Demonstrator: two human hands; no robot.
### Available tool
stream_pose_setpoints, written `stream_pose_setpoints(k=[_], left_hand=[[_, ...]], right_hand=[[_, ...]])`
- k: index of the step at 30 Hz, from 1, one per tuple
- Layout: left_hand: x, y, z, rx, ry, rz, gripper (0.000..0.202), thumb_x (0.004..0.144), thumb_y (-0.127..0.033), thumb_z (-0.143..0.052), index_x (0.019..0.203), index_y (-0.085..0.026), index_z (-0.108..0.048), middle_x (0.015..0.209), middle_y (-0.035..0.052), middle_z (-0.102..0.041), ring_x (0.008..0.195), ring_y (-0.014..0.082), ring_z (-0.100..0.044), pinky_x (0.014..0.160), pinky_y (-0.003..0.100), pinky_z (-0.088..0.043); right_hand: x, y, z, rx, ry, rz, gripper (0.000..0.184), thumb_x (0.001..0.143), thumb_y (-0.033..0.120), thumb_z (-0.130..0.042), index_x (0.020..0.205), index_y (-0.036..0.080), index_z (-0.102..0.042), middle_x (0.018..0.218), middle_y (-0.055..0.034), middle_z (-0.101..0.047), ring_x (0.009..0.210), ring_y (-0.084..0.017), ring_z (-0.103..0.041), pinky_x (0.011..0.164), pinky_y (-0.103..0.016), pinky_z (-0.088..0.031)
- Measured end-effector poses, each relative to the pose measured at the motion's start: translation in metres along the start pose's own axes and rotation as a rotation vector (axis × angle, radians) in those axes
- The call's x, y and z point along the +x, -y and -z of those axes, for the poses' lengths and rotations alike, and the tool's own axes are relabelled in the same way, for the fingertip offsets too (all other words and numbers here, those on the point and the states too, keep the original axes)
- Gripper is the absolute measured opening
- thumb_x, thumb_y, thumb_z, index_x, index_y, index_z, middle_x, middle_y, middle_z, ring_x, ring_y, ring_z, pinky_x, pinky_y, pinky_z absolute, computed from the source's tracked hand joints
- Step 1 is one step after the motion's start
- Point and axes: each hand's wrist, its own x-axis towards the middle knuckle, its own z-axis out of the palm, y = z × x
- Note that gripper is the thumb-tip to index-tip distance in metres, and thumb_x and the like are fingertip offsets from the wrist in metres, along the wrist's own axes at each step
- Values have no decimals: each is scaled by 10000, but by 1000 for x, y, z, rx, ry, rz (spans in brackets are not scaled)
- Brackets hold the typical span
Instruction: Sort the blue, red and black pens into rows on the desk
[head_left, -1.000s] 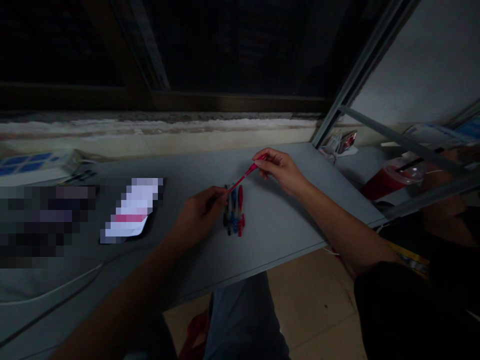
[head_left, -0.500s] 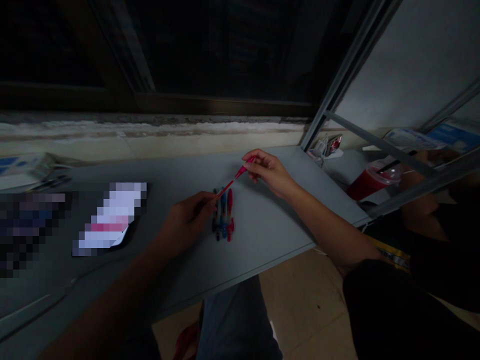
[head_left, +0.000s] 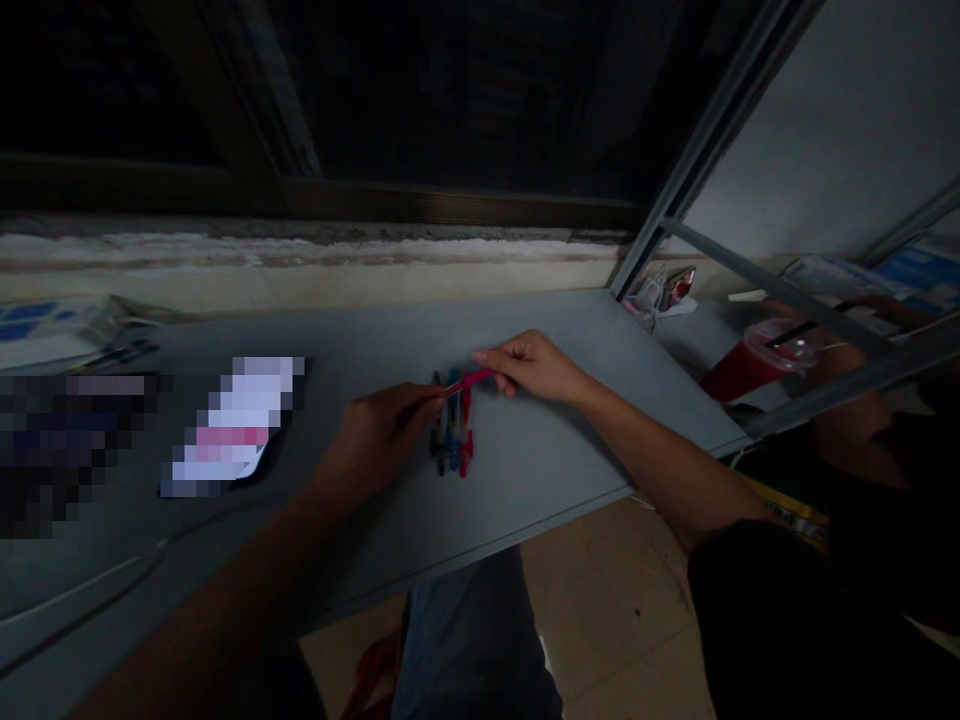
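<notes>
Between the fingertips of my left hand (head_left: 379, 430) is a thin red pen refill (head_left: 451, 388). My right hand (head_left: 536, 366) holds a pink pen barrel (head_left: 475, 378) by its far end, thumb and fingers closed on it. The barrel and the refill meet in one line just above the desk. Whether the refill sits inside the barrel is too dim to tell. Below them, several pens (head_left: 453, 455) with dark, blue and red parts lie side by side, partly covered by the barrel and my left fingers.
On the grey desk (head_left: 555, 450), a blurred-out phone (head_left: 232, 425) and a dark blurred item (head_left: 67, 450) lie left. A white box (head_left: 56, 330) stands behind. Beyond a metal frame (head_left: 750, 265) are a red drink cup (head_left: 750, 360) and another person's arm (head_left: 847, 385).
My right hand has come down and closer to my left hand, and the pink barrel now lies flatter, nearer my left fingertips. My left hand has barely moved. The view has shifted slightly.
</notes>
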Motion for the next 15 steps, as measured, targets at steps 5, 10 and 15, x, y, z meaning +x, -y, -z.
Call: stream_pose_setpoints(k=[5,10,15], left_hand=[[0,2,0,20,-19,12,449,1015,-481,-494,1151,-176,-794,912,72,-818,742,201,-730,695,290,-539],[0,2,1,25,-7,13,457,1013,-486,-492,1142,-171,-797,870,69,-805,694,188,-700,662,279,-513],[1,-1,1,12,-10,35,432,1008,-452,-490,1125,-171,-795,845,57,-790,650,169,-658,636,266,-490]], right_hand=[[0,2,4,71,-48,121,471,848,605,-781,1004,184,-637,674,47,-622,586,-92,-527,576,-230,-405],[-2,1,6,-94,30,-18,614,1012,681,-498,716,159,-625,533,24,-536,494,-90,-480,569,-265,-399],[-1,-1,7,-36,13,95,499,882,654,-728,935,160,-683,654,35,-590,569,-93,-488,569,-246,-370]])
